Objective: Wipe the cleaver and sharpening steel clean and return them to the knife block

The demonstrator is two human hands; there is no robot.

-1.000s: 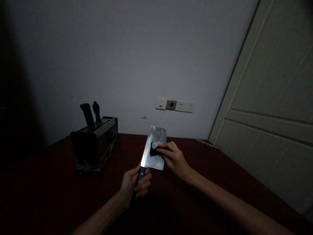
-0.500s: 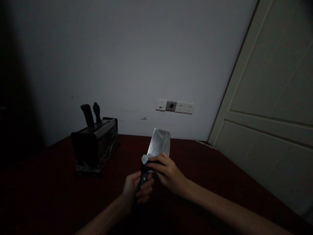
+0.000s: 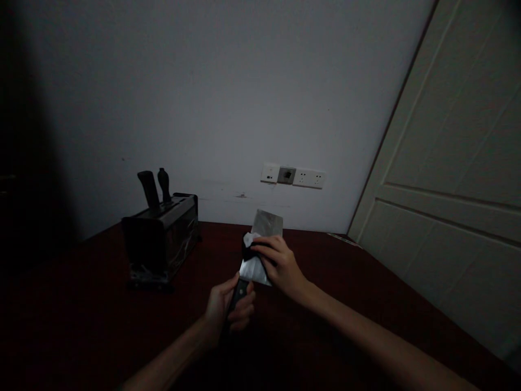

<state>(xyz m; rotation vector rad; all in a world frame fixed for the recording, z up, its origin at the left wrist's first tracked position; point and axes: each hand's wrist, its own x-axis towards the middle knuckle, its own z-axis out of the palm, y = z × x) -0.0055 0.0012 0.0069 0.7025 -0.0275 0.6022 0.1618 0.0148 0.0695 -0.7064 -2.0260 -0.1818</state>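
Note:
A cleaver (image 3: 269, 222) with a broad shiny blade and a black riveted handle points away from me over the table. My left hand (image 3: 220, 307) is closed around its handle. Pressed against the middle of the blade is a black-and-white cloth (image 3: 247, 251), pinched in the fingers of my right hand (image 3: 285, 267). The cloth and my right fingers hide part of the blade; its far end and the part by the handle show.
A knife block (image 3: 163, 231) with black end panels and two dark handles upright in it stands on the dark red table (image 3: 325, 271) at left. Behind are a pale wall with sockets (image 3: 303, 177) and, at right, a white panelled door (image 3: 443, 179).
My right hand and the cloth have slid up the blade, away from the handle, uncovering the lower blade. My left hand keeps its hold on the handle.

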